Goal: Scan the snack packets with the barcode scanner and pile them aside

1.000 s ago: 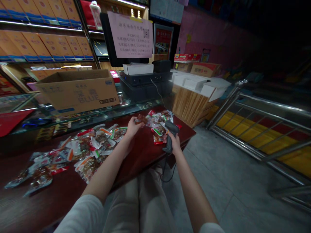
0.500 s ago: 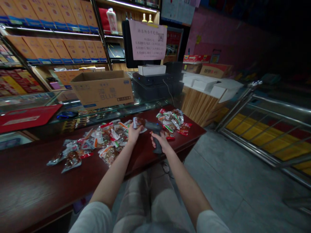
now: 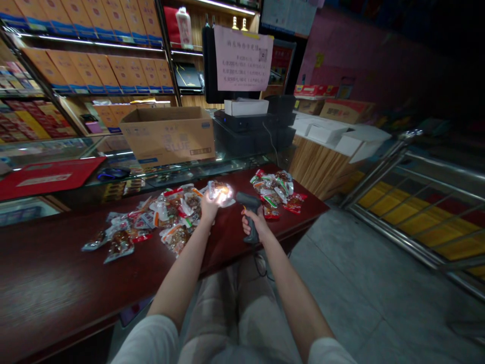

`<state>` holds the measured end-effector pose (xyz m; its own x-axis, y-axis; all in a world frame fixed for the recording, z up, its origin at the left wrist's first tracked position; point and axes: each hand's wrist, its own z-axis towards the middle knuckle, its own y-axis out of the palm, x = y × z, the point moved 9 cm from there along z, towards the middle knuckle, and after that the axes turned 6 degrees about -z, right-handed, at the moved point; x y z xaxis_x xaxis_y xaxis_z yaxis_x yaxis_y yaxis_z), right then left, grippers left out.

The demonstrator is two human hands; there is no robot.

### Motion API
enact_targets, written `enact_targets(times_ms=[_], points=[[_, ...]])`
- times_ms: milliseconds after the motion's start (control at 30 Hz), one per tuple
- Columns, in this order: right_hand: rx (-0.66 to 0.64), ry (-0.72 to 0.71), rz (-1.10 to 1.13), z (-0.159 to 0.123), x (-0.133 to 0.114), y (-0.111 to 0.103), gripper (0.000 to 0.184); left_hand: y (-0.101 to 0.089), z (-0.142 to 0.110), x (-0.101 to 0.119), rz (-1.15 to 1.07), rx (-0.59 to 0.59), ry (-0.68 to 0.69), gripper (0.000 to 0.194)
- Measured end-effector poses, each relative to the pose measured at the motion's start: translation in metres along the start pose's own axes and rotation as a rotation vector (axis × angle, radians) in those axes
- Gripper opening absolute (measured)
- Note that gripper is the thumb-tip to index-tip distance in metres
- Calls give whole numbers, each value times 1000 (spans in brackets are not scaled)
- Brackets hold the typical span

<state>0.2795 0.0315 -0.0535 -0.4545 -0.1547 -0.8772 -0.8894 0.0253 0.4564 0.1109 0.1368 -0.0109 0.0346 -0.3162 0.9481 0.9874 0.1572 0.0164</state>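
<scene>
My left hand [image 3: 209, 206] grips a vacuum-sealed snack packet [image 3: 222, 191], whose surface is lit bright white. A dark grey barcode scanner [image 3: 250, 205] is in my right hand [image 3: 256, 225], fingers wrapped round its handle, its head facing the packet across a small gap. Beside my left forearm spreads a large pile of similar packets [image 3: 178, 212], clear with brown contents and red, orange and green print. A smaller heap of packets [image 3: 273, 188] lies beyond and to the right of the scanner. Both piles rest on the dark red wooden table [image 3: 49, 268].
A cardboard box [image 3: 170, 136] stands on the glass counter behind the table. Next to it is a monitor with a pink paper sign [image 3: 243, 59] above black equipment [image 3: 253, 131]. A red folder [image 3: 49, 174] and a mouse [image 3: 113, 173] lie left. Metal railing [image 3: 401, 222] runs along the right.
The scanner's light now shines on the packet, which was unlit before. The scanner has drawn slightly away from the packet. The whole view has shifted a little.
</scene>
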Motion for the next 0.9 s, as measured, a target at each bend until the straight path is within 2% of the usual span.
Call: enact_targets(times_ms=[167,267,333,400,533,633,700,767,900], points=[[0,-15,8,-3,-1,1,38,2,-3,2,16,-22,-26,32],[15,-51,-35,-6,-10,-4,40,3,-7,16,110,-43,19,26],[47,-100,-105,-8,-23,-15,41,1,-10,28,201,-51,78,21],[105,-164,-176,-9,-42,-33,40,-3,-10,36,267,-36,103,17],[272,-290,-187,-15,-83,-86,36,-17,-4,38,444,19,45,16],[416,-313,-183,-20,-102,-130,36,-30,-3,42,745,98,2,40],[510,-320,-223,-23,-112,-157,37,-33,-5,49,925,134,25,61],[575,-323,-284,-21,-122,-179,38,-31,-9,56,1040,136,78,74],[644,-303,-343,-4,-148,-215,35,-24,-16,60,1131,127,176,68]])
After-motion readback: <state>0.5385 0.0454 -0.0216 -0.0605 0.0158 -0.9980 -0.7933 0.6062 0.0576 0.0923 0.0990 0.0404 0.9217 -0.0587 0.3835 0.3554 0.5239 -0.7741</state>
